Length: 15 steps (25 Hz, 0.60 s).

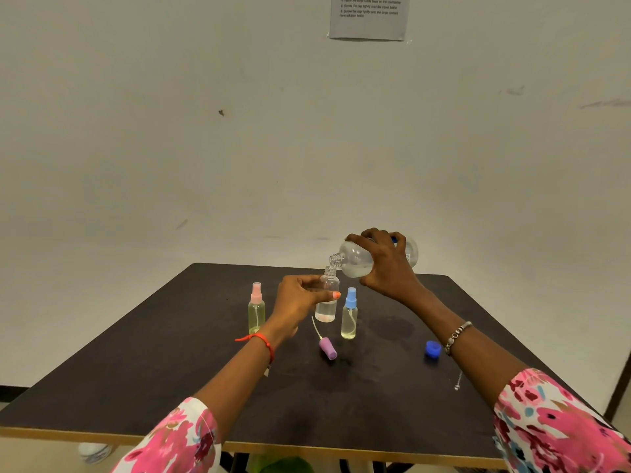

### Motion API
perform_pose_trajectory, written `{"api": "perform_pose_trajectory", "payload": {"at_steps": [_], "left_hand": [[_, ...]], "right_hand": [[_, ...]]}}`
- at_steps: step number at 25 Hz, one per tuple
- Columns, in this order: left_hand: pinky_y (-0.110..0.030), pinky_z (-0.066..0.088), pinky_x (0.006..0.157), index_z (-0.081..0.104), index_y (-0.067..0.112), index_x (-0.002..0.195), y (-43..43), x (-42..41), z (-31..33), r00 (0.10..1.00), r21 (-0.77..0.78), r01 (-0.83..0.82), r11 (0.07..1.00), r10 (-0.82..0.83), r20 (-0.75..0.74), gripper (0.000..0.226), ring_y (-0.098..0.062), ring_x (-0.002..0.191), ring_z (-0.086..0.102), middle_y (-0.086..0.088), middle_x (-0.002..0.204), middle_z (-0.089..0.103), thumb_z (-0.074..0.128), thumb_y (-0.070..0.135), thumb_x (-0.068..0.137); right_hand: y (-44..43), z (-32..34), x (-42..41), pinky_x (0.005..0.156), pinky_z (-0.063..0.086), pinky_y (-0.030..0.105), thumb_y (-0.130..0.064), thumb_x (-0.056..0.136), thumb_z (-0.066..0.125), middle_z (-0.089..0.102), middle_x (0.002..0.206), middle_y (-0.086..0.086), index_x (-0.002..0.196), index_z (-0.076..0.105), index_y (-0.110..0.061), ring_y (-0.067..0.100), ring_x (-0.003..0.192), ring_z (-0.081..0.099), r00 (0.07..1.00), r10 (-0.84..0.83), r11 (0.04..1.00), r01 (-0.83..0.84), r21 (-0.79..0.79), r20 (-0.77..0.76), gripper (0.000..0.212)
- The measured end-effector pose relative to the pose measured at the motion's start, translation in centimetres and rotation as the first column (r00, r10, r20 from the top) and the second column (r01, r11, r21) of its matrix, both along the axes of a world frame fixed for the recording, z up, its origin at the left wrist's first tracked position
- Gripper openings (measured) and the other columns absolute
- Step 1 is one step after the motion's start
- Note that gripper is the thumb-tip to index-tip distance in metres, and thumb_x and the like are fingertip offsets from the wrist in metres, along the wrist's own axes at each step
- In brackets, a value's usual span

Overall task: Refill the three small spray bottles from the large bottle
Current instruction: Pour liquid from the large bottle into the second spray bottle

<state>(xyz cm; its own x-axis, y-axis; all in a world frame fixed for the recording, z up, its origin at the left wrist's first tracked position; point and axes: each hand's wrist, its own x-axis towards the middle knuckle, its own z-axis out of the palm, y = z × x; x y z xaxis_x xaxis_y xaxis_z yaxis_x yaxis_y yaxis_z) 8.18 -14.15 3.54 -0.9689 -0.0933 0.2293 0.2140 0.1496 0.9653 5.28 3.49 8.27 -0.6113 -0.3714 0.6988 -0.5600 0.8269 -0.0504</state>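
Note:
My right hand point(387, 268) grips the large clear bottle point(356, 259), tipped on its side with its open neck over the mouth of a small uncapped spray bottle point(327, 302). My left hand point(300, 302) holds that small bottle upright above the dark table point(170, 387); it is partly filled with clear liquid. Its purple spray cap point(327, 348) with its tube lies on the table in front. A pink-capped spray bottle point(256, 308) stands to the left and a blue-capped spray bottle point(349, 317) to the right, both closed.
The large bottle's blue cap point(433, 348) lies on the table near my right forearm. A printed sheet point(368, 17) is taped to the wall behind. A damp patch marks the tabletop right of the blue-capped bottle.

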Motion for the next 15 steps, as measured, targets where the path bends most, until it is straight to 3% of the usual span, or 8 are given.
{"api": "perform_pose_trajectory", "payload": {"at_steps": [4,7,15], "left_hand": [[-0.021,0.050,0.070,0.065,0.011,0.108,0.04,-0.02,-0.13,1.000,0.008,-0.002,1.000,0.002,0.006,0.046,-0.007,0.082,0.060,0.006,0.089,0.064,0.079,0.014,0.064],[-0.026,0.051,0.076,0.064,0.011,0.109,0.06,-0.03,-0.18,1.000,0.008,-0.004,1.000,0.004,0.012,0.047,-0.012,0.089,0.060,0.005,0.093,0.064,0.079,0.014,0.065],[-0.025,0.050,0.074,0.064,0.011,0.108,-0.02,-0.14,-0.31,1.000,0.011,-0.010,1.000,0.010,0.014,0.046,-0.010,0.085,0.059,0.007,0.089,0.063,0.079,0.013,0.064]], "right_hand": [[0.01,-0.06,0.08,0.102,0.019,0.044,-0.018,0.066,0.074,0.056,0.117,0.013,0.123,0.053,-0.018,0.028,0.115,0.048,1.000,0.001,1.000,-0.001,-0.003,-0.007,0.061],[0.00,-0.10,0.10,0.103,0.019,0.044,-0.018,0.066,0.074,0.056,0.117,0.012,0.123,0.053,-0.018,0.028,0.115,0.048,1.000,-0.001,1.000,0.001,0.001,-0.007,0.061],[-0.07,-0.20,0.11,0.103,0.019,0.045,-0.020,0.067,0.074,0.056,0.116,0.012,0.123,0.053,-0.019,0.027,0.115,0.048,1.000,0.006,1.000,-0.006,-0.004,-0.005,0.060]]}}
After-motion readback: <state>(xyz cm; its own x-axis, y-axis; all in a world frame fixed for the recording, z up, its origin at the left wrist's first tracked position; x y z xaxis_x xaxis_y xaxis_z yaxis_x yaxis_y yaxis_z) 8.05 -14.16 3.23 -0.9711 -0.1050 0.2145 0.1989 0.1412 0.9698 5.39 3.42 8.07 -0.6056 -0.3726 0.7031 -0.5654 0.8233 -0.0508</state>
